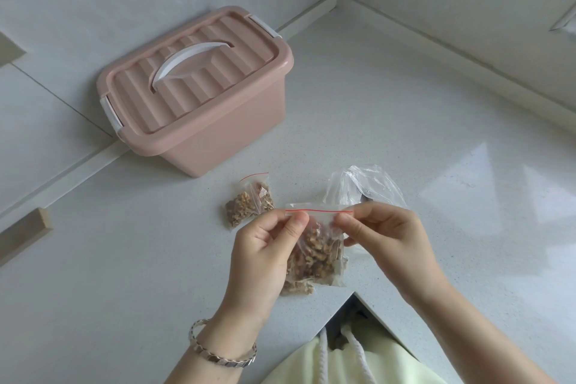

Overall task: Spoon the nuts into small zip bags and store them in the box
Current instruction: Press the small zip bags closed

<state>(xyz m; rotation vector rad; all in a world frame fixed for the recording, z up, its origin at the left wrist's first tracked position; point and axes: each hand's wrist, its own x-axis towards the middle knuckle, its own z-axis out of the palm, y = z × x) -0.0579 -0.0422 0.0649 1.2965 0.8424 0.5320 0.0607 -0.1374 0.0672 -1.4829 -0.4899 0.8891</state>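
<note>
Low over the table (124, 259), the left grip (268, 246) and right grip (383, 234) each pinch the red-lined top of a nut-filled zip bag (318, 252). Its mouth points to 12 o'clock, long axis 12 to 6. The lidded pink box (199, 121) stands at 11 o'clock.

1. Box (199, 97): lid shut, contents hidden.
2. Large clear bag (364, 185): near part hidden behind the right grip (386, 234); dark item inside cannot be identified.
3. Lowest nut bag (297, 287): mostly covered by the held zip bag (318, 249).
4. Pale object (565, 22), far right: cut off by the picture's edge.
</note>
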